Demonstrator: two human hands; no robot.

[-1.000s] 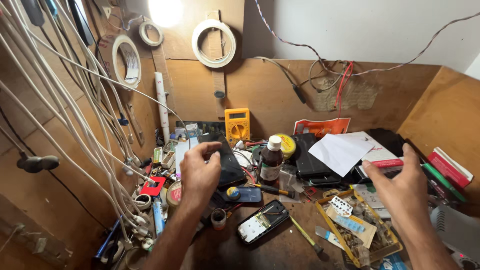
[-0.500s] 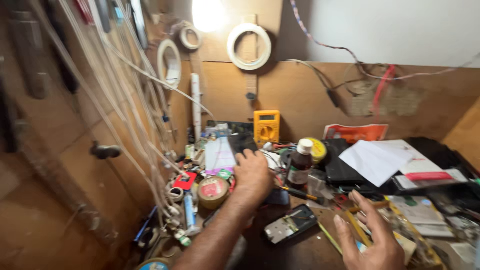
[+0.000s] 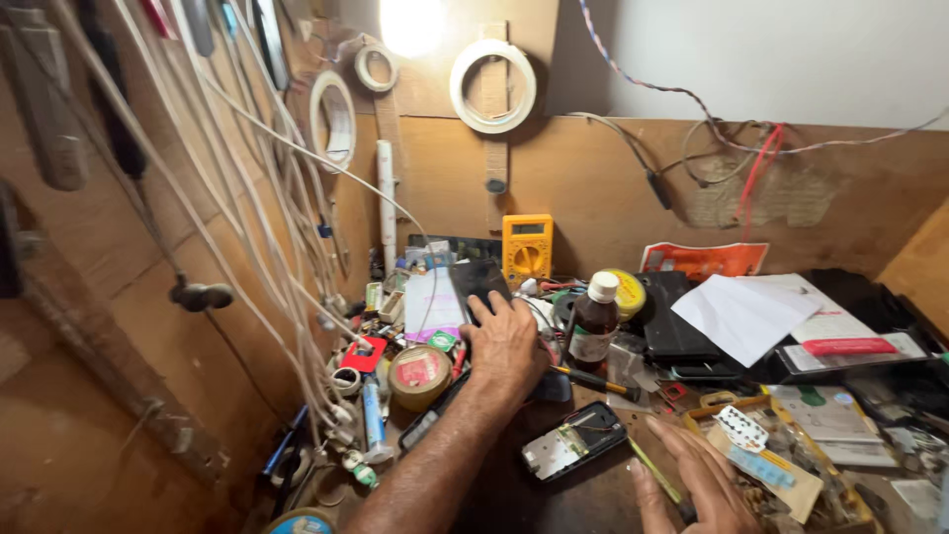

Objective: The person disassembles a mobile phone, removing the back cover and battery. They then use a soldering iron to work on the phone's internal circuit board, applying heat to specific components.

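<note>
Fingers of the left hand [image 3: 506,341] close on a dark phone [image 3: 479,285], holding it tilted up above the far-left clutter of the bench [image 3: 554,494]. Just left of that hand lie a tape roll [image 3: 419,376] and a red holder [image 3: 364,353]. A brown bottle [image 3: 593,324] stands just right of it, with a yellow multimeter [image 3: 527,247] farther back. The right hand [image 3: 697,485] rests open and flat at the near edge, gripping nothing. An opened phone [image 3: 573,440] lies between the two hands.
</note>
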